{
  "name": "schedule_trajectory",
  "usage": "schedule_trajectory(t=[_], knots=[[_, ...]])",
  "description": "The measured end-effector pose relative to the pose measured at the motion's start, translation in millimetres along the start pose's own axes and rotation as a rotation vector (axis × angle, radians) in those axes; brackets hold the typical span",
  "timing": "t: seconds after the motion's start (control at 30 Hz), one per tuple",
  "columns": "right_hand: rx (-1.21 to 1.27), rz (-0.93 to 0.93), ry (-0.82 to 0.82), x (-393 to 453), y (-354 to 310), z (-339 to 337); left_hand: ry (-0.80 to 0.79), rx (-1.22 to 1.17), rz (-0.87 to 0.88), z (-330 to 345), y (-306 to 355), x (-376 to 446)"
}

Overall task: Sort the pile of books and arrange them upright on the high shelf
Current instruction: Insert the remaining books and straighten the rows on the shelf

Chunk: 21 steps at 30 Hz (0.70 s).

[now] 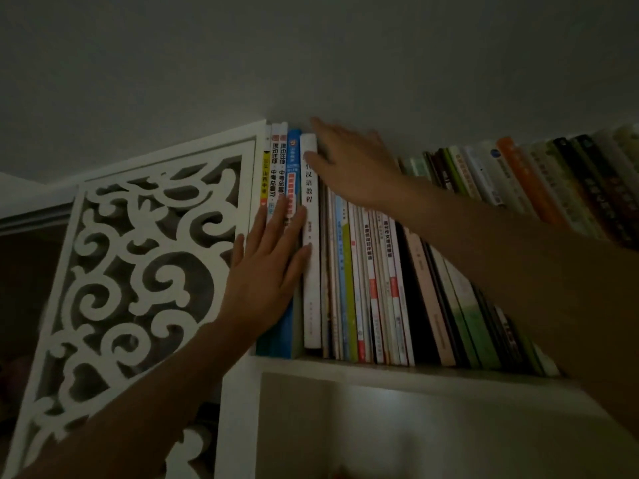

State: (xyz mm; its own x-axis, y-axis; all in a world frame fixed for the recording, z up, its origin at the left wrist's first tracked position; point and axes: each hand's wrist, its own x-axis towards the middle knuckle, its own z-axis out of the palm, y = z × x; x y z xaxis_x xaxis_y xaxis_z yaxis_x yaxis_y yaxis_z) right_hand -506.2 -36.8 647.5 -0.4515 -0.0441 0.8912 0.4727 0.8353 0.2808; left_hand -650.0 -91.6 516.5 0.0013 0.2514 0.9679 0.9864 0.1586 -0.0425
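A long row of upright books fills the high shelf [345, 366]. At its left end stand a yellow-spined book [265, 178], two white books, a blue book [293, 150] and a white-spined book [310, 271]. My left hand [269, 271] lies flat with straight fingers against the spines of the leftmost books. My right hand [349, 160] reaches over the top of the white-spined book, thumb on its spine and fingers stretched behind its top edge. Thin colourful books [366, 288] lean slightly to the right of it.
A white carved lattice panel [138, 271] closes the shelf's left side. More books [518, 178] continue to the far right under the grey ceiling. A lower white compartment [380, 426] sits beneath the shelf. The room is dim.
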Motion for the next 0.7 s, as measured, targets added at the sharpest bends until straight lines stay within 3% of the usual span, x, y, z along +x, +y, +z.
schedule_trajectory(t=[0.27,0.5,0.7], knots=[[-0.360,0.053,0.172,17.6,-13.6,28.5,0.197,-0.101,-0.050,10.7,0.7,-10.4],[-0.334,0.096,-0.015,-3.7,-22.6,19.0,0.159,-0.318,-0.020,11.7,-0.8,-10.6],[-0.323,-0.093,-0.010,-97.2,-48.0,60.4,0.121,-0.244,0.012,17.5,-12.7,-36.7]])
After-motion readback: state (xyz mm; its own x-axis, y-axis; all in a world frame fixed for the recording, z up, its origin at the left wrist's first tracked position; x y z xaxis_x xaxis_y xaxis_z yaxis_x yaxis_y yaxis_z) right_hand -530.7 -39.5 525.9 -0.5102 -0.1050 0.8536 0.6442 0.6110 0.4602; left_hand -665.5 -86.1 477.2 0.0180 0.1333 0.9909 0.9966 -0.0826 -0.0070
